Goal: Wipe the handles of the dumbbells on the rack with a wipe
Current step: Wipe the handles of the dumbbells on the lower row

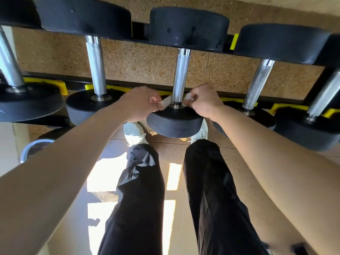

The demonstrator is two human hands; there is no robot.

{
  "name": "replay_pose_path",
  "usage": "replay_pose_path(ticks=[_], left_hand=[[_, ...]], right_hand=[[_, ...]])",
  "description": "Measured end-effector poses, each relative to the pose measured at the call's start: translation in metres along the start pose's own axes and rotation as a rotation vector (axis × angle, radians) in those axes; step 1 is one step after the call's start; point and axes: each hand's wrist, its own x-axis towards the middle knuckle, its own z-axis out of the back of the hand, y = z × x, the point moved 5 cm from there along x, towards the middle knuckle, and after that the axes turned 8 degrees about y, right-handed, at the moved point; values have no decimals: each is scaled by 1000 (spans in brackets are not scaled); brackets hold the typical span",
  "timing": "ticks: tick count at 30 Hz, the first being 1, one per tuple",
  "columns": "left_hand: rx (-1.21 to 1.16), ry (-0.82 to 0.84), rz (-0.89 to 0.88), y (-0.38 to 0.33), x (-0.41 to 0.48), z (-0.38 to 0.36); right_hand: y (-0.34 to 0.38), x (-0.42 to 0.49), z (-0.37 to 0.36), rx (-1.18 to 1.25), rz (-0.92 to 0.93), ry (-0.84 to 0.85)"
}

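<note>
Hugging the handle (181, 76) low down, the wipe (166, 103) is pinched by left grip (139, 104) and right grip (203, 103). Rest of it is pointed straight away.

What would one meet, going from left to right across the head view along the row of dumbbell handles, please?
Far-left handle, second handle, left grip, middle handle with the wipe, right grip, fourth handle, far-right handle.
</note>
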Motion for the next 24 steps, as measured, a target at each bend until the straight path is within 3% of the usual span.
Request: replay_pose_path(ticks=[4, 8, 12, 16, 19, 22, 24], left_hand=[[-38, -86, 59, -2, 9, 4], [-343, -128, 94, -10, 26, 7], [-752, -255, 156, 6, 16, 21], [-845, -293, 147, 4, 10, 32], [-832, -272, 105, -23, 20, 35], [-1026, -316, 144, -26, 19, 35], [-1171, -395, 141, -11, 13, 39]], right_hand=[[-11, -14, 19, 3, -38, -29], [-20, -19, 44, 45, -10, -192], [6, -3, 37, 112, 8, -251], [9, -5, 49, 138, -6, -370], [-6, -9, 70, 232, -36, -482], [5, -6, 73, 333, -22, -529], [15, 1, 65, 562, -43, -507]])
